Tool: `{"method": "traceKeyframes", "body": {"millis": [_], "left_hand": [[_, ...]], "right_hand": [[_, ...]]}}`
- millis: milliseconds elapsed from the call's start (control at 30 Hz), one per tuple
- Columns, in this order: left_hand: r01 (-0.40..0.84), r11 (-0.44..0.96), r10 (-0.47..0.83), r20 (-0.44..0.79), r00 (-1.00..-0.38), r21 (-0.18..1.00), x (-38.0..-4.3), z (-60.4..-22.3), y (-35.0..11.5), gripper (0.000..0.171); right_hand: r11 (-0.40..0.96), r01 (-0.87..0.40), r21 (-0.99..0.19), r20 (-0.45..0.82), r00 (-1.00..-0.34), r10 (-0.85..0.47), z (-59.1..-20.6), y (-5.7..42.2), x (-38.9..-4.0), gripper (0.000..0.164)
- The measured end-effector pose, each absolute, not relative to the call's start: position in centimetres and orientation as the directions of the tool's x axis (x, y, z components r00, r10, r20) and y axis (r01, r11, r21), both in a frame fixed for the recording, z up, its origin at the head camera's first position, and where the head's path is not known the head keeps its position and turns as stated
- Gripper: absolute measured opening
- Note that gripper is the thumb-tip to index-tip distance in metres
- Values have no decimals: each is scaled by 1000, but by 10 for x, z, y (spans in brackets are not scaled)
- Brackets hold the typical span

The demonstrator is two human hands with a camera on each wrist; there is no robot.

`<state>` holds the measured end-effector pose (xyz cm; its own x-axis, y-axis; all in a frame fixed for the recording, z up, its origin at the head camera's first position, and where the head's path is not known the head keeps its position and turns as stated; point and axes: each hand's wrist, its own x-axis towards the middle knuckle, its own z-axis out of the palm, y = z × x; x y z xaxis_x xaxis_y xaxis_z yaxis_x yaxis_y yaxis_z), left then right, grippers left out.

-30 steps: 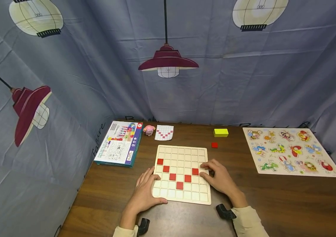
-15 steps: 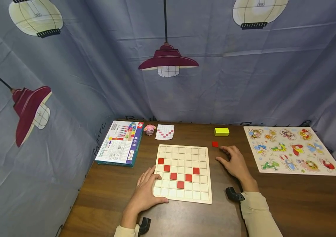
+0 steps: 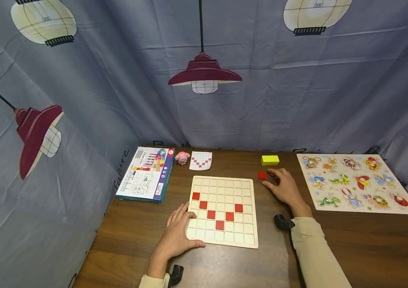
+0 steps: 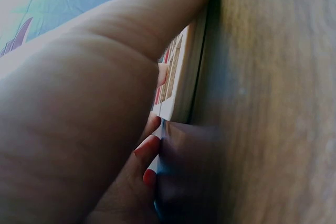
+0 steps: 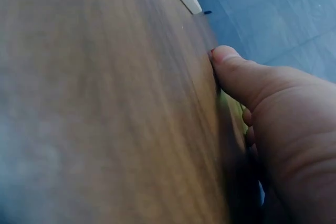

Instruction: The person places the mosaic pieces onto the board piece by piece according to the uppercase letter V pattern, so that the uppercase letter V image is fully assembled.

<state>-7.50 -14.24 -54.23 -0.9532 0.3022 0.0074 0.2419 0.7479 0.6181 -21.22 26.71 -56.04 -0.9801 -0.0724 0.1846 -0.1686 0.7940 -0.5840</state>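
A pale wooden grid board (image 3: 221,197) lies on the brown table, with several red square tiles (image 3: 219,225) in a V-like pattern in its cells. My left hand (image 3: 178,232) rests at the board's near left corner, its fingers spread along the left edge and its thumb at the near edge. Beyond the board's far right corner lies one loose red square tile (image 3: 262,175). Beside that tile is my right hand (image 3: 283,188), thumb and forefinger apart and nothing visibly pinched. Whether its fingertips touch the tile is unclear.
A white paper card (image 3: 200,160) with a red V on a grid lies behind the board, near a pink figurine (image 3: 182,158). Farther left is a flat box (image 3: 146,175). A yellow block (image 3: 270,160) stands behind the loose tile. An insect puzzle board (image 3: 358,183) lies at right.
My right hand has left the board's right edge and moved right and away from me to the loose red tile. My left hand has stayed at the corner.
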Motion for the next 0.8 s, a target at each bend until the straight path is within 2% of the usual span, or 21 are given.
{"method": "traceKeyframes", "body": {"millis": [233,433,600,800], "left_hand": [[242,754,300,8,-954,610,-76,-543,-142,82],[242,758,300,5,-954,606,-76,-544,-142,81],[252,762,304,14,-953,596,-77,-544,-142,82],[251,761,302,16,-953,598,-77,-545,-143,82]], "right_hand": [[807,-170,-565,162,-982,-94,-562,270,-220,59],[805,-167,-569,153,-984,-96,-562,268,-223,46],[810,-224,-543,246,-964,-101,-566,265,-220,33],[826,-287,-486,346,-931,-119,-573,258,-217,31]]}}
